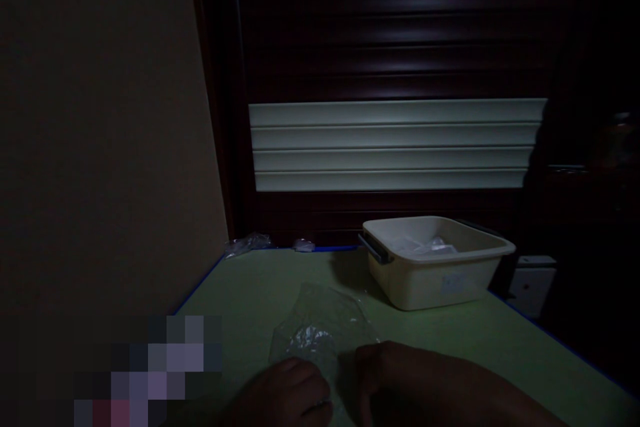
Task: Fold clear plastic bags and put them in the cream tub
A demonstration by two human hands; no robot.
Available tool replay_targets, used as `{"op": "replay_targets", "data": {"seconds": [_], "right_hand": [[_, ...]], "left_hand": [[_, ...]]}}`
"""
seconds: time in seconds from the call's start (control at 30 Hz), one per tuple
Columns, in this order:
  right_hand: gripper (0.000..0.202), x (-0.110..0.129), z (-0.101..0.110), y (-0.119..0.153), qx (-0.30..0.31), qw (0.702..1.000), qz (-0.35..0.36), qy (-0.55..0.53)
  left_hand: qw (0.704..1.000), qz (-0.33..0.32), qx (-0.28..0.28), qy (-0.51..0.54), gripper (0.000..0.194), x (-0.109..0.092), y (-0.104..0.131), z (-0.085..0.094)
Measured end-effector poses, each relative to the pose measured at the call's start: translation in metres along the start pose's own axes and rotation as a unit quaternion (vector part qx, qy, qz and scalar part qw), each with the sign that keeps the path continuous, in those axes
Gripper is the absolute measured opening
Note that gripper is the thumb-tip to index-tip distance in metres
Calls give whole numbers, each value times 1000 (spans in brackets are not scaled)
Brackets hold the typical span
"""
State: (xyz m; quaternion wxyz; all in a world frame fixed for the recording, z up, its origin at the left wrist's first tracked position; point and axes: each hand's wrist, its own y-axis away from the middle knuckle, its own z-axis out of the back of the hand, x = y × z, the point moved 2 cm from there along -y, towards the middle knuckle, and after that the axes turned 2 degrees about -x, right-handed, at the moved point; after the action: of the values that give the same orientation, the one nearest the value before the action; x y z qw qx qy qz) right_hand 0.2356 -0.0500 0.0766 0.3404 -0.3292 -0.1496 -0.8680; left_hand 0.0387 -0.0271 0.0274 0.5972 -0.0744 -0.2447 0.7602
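A clear, crinkled plastic bag (320, 327) lies on the green tabletop (240, 300), near its front. At the bag's lower left edge is my left hand (295, 390), its fingers curled together; whatever they may hold is too dark to make out. My right hand (377, 373) reaches in from the right with bent fingers pointing down beside the bag's right edge. Its fingertips are in shadow, so its grip cannot be seen.
A cream plastic bin (440, 280) with dark handles holds clear plastic items at the back right. Small clear plastic pieces (247, 245) lie along the back edge. A wall stands left, a slatted panel behind. A white object (533, 283) is beyond the right edge.
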Motion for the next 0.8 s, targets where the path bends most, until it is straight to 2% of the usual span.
{"op": "replay_targets", "data": {"seconds": [0.23,0.33,0.47,0.67,0.8], "right_hand": [[19,-3,-6,-7,24,999,23,-11],[19,1,-6,-6,20,999,-22,23],[20,7,-3,-2,-11,997,-75,32],[15,-3,-5,-8,-72,995,-62,-43],[13,-14,-12,-14,-142,982,-85,-89]], "left_hand": [[1000,-2,19,-9,9,-2,-4,7],[1000,5,16,-10,8,-1,-2,5],[1000,18,24,0,12,1,-1,1],[996,58,23,59,6,0,-1,4],[1000,15,5,20,19,-3,-3,9]]}}
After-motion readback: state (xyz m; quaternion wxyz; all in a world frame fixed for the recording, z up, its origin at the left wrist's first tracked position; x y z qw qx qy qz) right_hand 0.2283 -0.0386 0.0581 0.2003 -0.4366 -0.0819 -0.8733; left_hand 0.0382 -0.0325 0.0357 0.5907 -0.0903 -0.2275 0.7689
